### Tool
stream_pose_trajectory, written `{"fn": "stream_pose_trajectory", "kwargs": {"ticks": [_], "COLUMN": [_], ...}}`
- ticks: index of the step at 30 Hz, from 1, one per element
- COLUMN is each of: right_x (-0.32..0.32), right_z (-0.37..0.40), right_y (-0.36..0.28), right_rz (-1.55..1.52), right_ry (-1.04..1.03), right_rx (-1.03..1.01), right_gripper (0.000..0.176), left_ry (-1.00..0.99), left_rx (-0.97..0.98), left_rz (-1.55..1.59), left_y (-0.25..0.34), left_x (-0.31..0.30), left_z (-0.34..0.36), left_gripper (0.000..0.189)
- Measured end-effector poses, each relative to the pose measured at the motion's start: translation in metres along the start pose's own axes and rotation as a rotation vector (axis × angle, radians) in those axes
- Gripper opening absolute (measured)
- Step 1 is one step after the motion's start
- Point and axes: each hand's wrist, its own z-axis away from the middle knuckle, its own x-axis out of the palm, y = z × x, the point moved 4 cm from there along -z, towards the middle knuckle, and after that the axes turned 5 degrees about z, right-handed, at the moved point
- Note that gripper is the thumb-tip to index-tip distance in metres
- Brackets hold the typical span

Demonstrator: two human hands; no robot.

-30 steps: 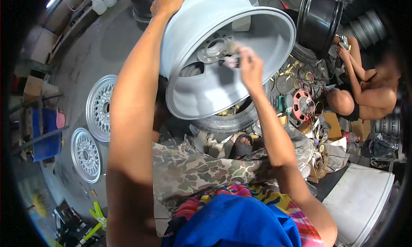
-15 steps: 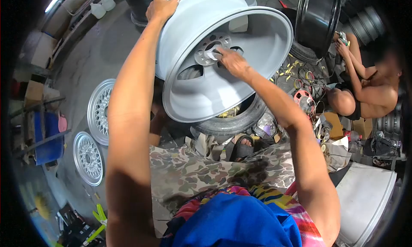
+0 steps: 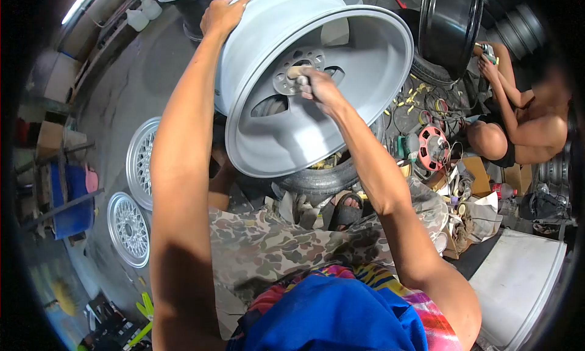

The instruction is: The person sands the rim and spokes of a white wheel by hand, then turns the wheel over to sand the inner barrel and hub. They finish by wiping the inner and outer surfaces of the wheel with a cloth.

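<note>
Right hand point(image 3: 318, 89) closed on a small tan pad point(image 3: 297, 72), up against the hub point(image 3: 282, 81) inside the big grey wheel point(image 3: 372, 58); slight motion blur on the fingers. Change vs half a second ago: pad shows a tan face now, whitish then, and the forearm has swung to a straighter line out of the bowl. Wheel pose in frame nearly the same, small drift only, could be head motion. My read: work is still centred on the hub, no move on to the outer lip. Left hand point(image 3: 224, 16) on the outer barrel of the wheel, upper left; can't tell if its fingers wrap or just press. Wheel is tilted, open side toward the wearer, above a black rubber tyre point(image 3: 317, 183); can't tell if it bears on it. Materials: wheel smooth, matte pale grey, deep bowl with rolled lip; hub a flat metal ring with round holes, cutouts point(image 3: 268, 106) beside it. Further out: camouflage cloth point(image 3: 274, 235) on the lap, blue cloth point(image 3: 323, 314) nearer. Left floor: two silver mesh discs point(image 3: 129, 230), fine lattice. Right: glossy black wheel point(image 3: 448, 34), scattered yellow bits point(image 3: 412, 99), red reel point(image 3: 432, 148), co-worker's hands point(image 3: 487, 64) around a tool, exact type unclear.
</note>
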Motion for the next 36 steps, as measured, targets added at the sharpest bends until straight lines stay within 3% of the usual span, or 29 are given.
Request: {"fn": "stream_pose_trajectory", "kwargs": {"ticks": [1,3,4,5,7,10,14,16,20,21,23,24,29,31,32,33,35,36], "right_x": [-0.009,-0.031,-0.046,-0.060,-0.078,-0.052,-0.006,0.020,0.027,0.020,-0.010,-0.023,-0.035,-0.040,-0.022,0.004,0.011,0.003], "right_z": [0.006,0.017,0.028,0.017,-0.009,-0.016,-0.019,-0.008,-0.013,-0.016,-0.022,-0.021,-0.058,-0.110,-0.131,-0.092,-0.061,-0.052], "right_y": [-0.004,-0.025,-0.043,-0.038,-0.035,-0.043,-0.047,-0.060,-0.062,-0.058,-0.050,-0.049,-0.070,-0.058,-0.044,-0.060,-0.075,-0.077], "right_rz": [-0.230,0.205,0.708,0.704,1.025,0.788,0.729,0.820,1.003,1.001,0.877,0.810,0.857,1.161,1.444,1.127,1.231,1.236], "right_ry": [-0.068,0.276,0.515,0.529,0.727,0.646,0.760,0.593,0.385,0.387,0.664,0.666,0.849,0.858,1.016,1.006,0.686,0.688], "right_rx": [-0.019,-0.267,-0.304,-0.301,-0.590,-0.602,-0.711,-0.928,-1.124,-1.127,-0.847,-0.777,-0.875,-0.770,-0.945,-0.910,-0.844,-0.845], "right_gripper": [0.032,0.035,0.038,0.038,0.042,0.042,0.035,0.031,0.030,0.030,0.031,0.030,0.024,0.023,0.024,0.023,0.020,0.020], "left_ry": [0.015,0.021,-0.015,-0.038,-0.040,0.034,-0.031,-0.004,-0.050,-0.045,-0.016,-0.025,-0.048,-0.044,-0.025,-0.025,-0.099,-0.136], "left_rx": [0.011,0.011,-0.038,-0.079,-0.082,-0.015,-0.058,-0.036,-0.073,-0.066,-0.033,0.022,0.062,0.023,0.087,0.090,-0.079,-0.106], "left_rz": [0.001,-0.005,0.007,0.023,0.019,-0.024,-0.004,-0.013,0.054,0.077,0.030,-0.014,-0.068,-0.017,-0.006,-0.006,0.165,0.243], "left_y": [0.000,-0.004,-0.006,-0.003,-0.004,-0.016,-0.027,-0.027,-0.023,-0.023,-0.031,-0.036,-0.032,-0.023,-0.019,-0.024,-0.043,-0.041], "left_x": [0.000,0.000,0.002,0.003,0.000,0.003,0.006,0.005,0.004,0.003,0.004,0.007,0.008,0.003,0.001,0.002,0.007,0.008], "left_z": [0.000,0.000,-0.001,-0.007,-0.011,-0.021,-0.035,-0.034,-0.027,-0.029,-0.034,-0.043,-0.043,-0.030,-0.027,-0.031,-0.045,-0.038], "left_gripper": [0.067,0.068,0.070,0.072,0.075,0.074,0.073,0.071,0.067,0.067,0.069,0.070,0.074,0.073,0.072,0.072,0.077,0.076]}}
